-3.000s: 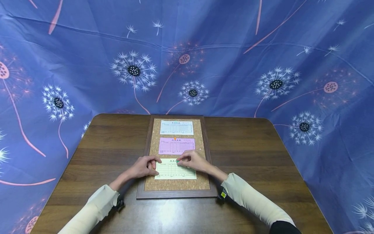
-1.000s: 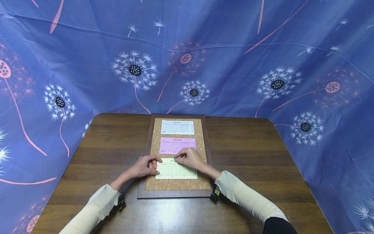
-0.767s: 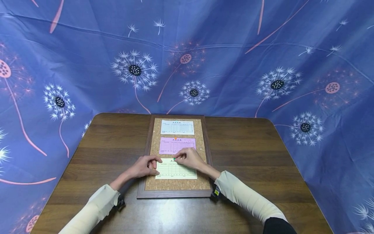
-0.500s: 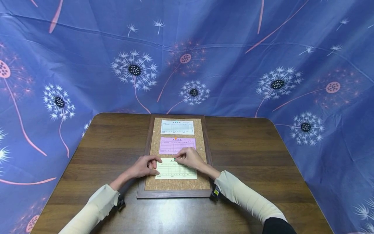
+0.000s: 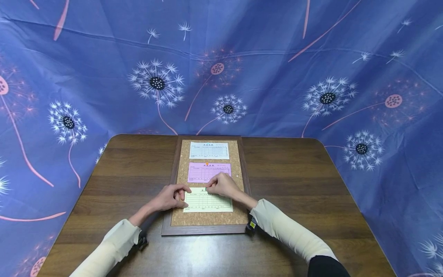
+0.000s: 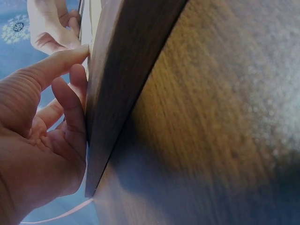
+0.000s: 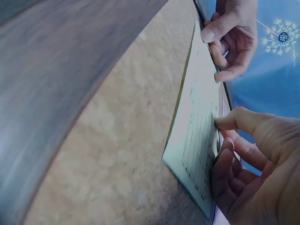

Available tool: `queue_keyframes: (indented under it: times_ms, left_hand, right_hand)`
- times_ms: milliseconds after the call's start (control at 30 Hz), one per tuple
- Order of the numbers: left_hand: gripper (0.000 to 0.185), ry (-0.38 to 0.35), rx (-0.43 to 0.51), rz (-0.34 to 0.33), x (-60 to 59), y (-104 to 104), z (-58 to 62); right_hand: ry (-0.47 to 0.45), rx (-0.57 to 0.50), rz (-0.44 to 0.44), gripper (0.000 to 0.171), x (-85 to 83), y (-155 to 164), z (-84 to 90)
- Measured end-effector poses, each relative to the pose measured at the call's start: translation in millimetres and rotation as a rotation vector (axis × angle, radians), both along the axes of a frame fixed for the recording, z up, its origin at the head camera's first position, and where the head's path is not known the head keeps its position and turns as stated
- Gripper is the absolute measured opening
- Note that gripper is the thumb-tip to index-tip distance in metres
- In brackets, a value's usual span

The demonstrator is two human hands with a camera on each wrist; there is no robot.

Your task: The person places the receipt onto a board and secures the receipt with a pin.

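Observation:
A pale yellow form slip (image 5: pixel 204 202) lies on the lower part of a framed cork board (image 5: pixel 209 219). My left hand (image 5: pixel 171 197) rests its thumb and index fingertip on the slip's left edge, the other fingers loosely bent. In the left wrist view the left hand (image 6: pixel 51 112) is beside the board's frame. My right hand (image 5: pixel 223 185) pinches a small green push pin (image 5: pixel 206 189) at the slip's top middle, mostly hidden by the fingertips. The right wrist view shows the right hand's (image 7: pixel 258 159) thumb and fingers close against the slip (image 7: pixel 194 140).
Above the yellow slip are a pink slip (image 5: pixel 199 175) with an orange push pin (image 5: pixel 207 163) and a white slip (image 5: pixel 209 154) at the board's top. The board lies on a brown wooden table (image 5: pixel 294 192). A blue dandelion-patterned cloth (image 5: pixel 270 77) hangs behind.
Since three seconds ago, my right hand has shifted slightly left and up along the slip's top edge with the green push pin. The left hand has stayed in place on the slip.

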State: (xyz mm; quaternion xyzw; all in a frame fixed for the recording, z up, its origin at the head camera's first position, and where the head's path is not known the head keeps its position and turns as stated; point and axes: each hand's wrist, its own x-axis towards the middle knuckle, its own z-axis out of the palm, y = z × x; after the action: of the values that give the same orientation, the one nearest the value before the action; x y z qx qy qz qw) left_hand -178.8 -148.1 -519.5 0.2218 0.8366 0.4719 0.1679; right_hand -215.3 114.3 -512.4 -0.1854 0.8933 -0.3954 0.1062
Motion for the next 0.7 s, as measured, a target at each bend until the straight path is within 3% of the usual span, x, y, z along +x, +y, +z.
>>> queue_keyframes:
  times_ms: [467, 700]
  left_hand:
    - [0.04, 0.01, -0.006, -0.003, 2.7, 3.2, 2.8]
    - [0.04, 0.009, -0.008, 0.0, 2.2, 2.7, 1.6]
  right_hand:
    - [-0.01, 0.021, -0.023, 0.005, 4.4, 2.0, 1.8]
    - [0.032, 0.029, -0.035, 0.005, 4.9, 0.9, 0.4]
